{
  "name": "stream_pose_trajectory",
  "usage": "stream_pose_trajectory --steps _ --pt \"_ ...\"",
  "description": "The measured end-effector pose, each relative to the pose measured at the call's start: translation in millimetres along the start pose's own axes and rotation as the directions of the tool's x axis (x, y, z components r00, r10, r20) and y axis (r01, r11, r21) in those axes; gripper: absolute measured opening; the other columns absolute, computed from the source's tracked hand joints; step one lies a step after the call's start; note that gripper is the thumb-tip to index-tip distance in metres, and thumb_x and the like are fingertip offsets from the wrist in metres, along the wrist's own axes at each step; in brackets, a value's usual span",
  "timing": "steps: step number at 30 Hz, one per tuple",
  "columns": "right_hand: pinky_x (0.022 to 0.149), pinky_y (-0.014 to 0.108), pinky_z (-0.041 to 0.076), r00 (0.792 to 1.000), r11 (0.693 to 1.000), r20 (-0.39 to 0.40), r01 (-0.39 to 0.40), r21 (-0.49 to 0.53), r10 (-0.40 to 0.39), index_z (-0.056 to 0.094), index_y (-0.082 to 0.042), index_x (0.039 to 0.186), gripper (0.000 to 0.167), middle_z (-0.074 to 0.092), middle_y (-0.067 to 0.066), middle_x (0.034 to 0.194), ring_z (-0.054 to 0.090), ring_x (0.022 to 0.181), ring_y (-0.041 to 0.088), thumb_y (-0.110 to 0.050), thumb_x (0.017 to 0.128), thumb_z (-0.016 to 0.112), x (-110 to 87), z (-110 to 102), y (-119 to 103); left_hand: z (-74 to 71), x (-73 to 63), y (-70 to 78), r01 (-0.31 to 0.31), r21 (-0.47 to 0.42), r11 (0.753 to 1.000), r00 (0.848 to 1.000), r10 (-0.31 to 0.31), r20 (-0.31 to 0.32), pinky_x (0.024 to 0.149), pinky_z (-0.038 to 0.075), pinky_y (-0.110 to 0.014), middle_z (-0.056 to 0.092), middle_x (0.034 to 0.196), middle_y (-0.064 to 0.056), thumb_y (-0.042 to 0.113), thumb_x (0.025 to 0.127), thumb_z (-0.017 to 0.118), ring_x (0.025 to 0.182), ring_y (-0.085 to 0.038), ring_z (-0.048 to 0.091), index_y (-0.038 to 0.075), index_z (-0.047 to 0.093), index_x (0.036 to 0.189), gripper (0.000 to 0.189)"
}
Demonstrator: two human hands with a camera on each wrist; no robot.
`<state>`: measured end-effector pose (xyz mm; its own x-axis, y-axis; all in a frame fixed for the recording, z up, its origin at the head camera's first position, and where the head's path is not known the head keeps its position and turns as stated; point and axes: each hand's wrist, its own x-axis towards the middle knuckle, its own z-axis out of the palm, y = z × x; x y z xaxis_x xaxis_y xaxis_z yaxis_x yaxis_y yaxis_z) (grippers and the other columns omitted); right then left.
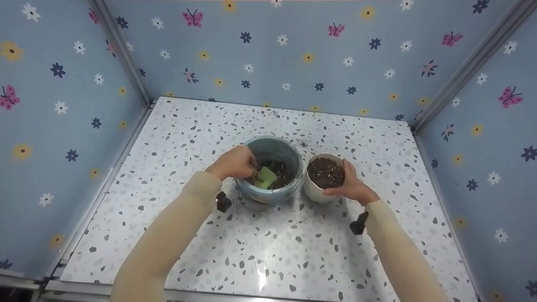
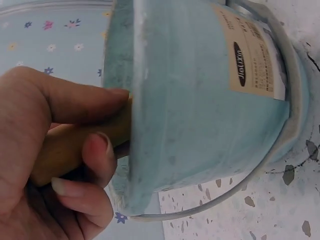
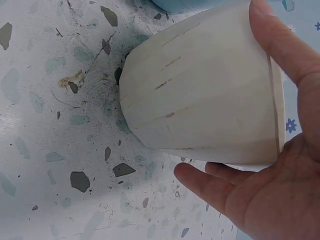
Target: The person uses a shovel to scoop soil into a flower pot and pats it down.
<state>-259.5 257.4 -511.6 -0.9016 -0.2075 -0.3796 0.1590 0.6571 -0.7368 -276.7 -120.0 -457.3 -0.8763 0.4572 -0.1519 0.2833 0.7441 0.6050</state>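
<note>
My left hand (image 1: pixel 237 162) reaches over the near-left rim of a pale blue bucket (image 1: pixel 268 196). It grips the wooden handle (image 2: pixel 60 155) of a small trowel, whose green blade (image 1: pixel 267 178) lies against dark soil (image 1: pixel 282 170) inside. In the left wrist view the bucket wall hides the blade. To the right stands a white flowerpot (image 3: pixel 200 90) filled with soil nearly to its rim. My right hand (image 1: pixel 354 184) spans the pot's right side, thumb on the near rim and fingers along the outer wall.
Both vessels stand on a speckled white tabletop (image 1: pixel 235 260). Flowered blue panels (image 1: pixel 268 54) enclose it at the back and both sides. Some spilled soil (image 1: pixel 303 144) lies behind the gap between bucket and pot. A thin bail (image 2: pixel 200 207) hangs down the bucket's side.
</note>
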Motion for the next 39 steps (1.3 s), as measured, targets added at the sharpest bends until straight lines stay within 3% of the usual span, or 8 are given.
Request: stream_pose_trajectory --steps 6,11,14,17,21,25,31,39 --pt "0.115 0.057 0.014 1.000 1.000 0.001 -0.005 0.008 0.005 -0.018 -0.016 0.156 0.138 -0.018 0.014 0.162 -0.003 0.148 0.041 -0.044 0.072 0.088 0.9 2 0 2.9 -1.5 -8.1 0.037 -0.155 0.987 0.999 -0.040 -0.021 0.075 0.056 -0.038 0.073 0.088 -0.004 0.014 0.080 0.077 0.080 -0.020 0.068 0.005 0.078 0.093 0.016" --pt "0.115 0.058 0.013 1.000 1.000 0.003 0.002 0.015 -0.002 -0.018 -0.014 0.156 0.139 -0.018 0.016 0.161 -0.003 0.147 0.042 -0.044 0.071 0.088 1.1 3 1 7.3 -4.4 -11.2 0.067 -0.235 0.970 0.997 -0.076 -0.030 0.075 0.056 -0.039 0.073 0.091 -0.006 0.016 0.081 0.079 0.082 -0.021 0.068 0.005 0.078 0.095 0.018" --pt "0.115 0.057 0.013 1.000 1.000 -0.014 0.006 0.014 -0.005 -0.017 -0.014 0.156 0.139 -0.016 0.015 0.162 -0.001 0.148 0.041 -0.043 0.071 0.089 1.4 2 1 8.7 -3.5 -6.8 0.066 -0.187 0.980 0.998 -0.069 -0.012 0.074 0.056 -0.038 0.073 0.089 -0.005 0.017 0.081 0.078 0.081 -0.021 0.067 0.005 0.077 0.094 0.017" --pt "0.115 0.057 0.013 1.000 1.000 -0.021 0.014 0.008 -0.014 -0.016 -0.015 0.156 0.138 -0.015 0.015 0.162 0.001 0.148 0.041 -0.042 0.071 0.089 1.3 0 1 10.0 -1.2 1.0 0.032 -0.022 0.999 0.999 -0.032 0.002 0.070 0.056 -0.037 0.070 0.083 -0.003 0.016 0.082 0.075 0.075 -0.020 0.065 0.007 0.077 0.089 0.011" --pt "0.115 0.057 0.013 1.000 1.000 -0.022 0.013 0.003 -0.013 -0.017 -0.014 0.156 0.139 -0.015 0.016 0.162 0.002 0.147 0.042 -0.042 0.071 0.089 0.4 0 -1 10.7 0.2 9.2 -0.048 0.159 0.986 0.999 0.048 0.007 0.060 0.053 -0.036 0.066 0.070 0.001 0.015 0.082 0.073 0.063 -0.019 0.060 0.010 0.075 0.076 0.008" --pt "0.115 0.056 0.012 1.000 1.000 -0.016 0.011 -0.001 -0.011 -0.017 -0.014 0.156 0.138 -0.016 0.016 0.162 0.001 0.147 0.042 -0.042 0.071 0.088 0.0 1 -2 9.7 -2.4 7.7 -0.048 0.108 0.993 0.999 0.049 -0.002 0.057 0.052 -0.034 0.066 0.065 0.003 0.013 0.081 0.073 0.058 -0.016 0.059 0.012 0.075 0.073 0.008" --pt "0.115 0.058 0.011 1.000 1.000 -0.023 0.010 -0.003 -0.010 -0.017 -0.014 0.156 0.138 -0.016 0.017 0.162 0.001 0.147 0.044 -0.041 0.072 0.088 0.1 -1 0 13.0 -1.9 2.0 -0.046 -0.036 0.998 0.998 0.045 -0.041 0.065 0.055 -0.032 0.070 0.076 0.001 0.013 0.082 0.073 0.068 -0.016 0.064 0.008 0.078 0.086 0.008" --pt "0.115 0.056 0.013 1.000 1.000 -0.002 0.001 0.021 -0.001 -0.018 -0.012 0.156 0.136 -0.019 0.016 0.161 -0.004 0.148 0.041 -0.041 0.074 0.087 0.1 1 2 20.3 -1.1 -2.5 -0.042 -0.068 0.997 0.992 0.034 -0.119 0.065 0.055 -0.032 0.070 0.075 0.002 0.017 0.084 0.072 0.066 -0.015 0.065 0.008 0.078 0.085 0.011"
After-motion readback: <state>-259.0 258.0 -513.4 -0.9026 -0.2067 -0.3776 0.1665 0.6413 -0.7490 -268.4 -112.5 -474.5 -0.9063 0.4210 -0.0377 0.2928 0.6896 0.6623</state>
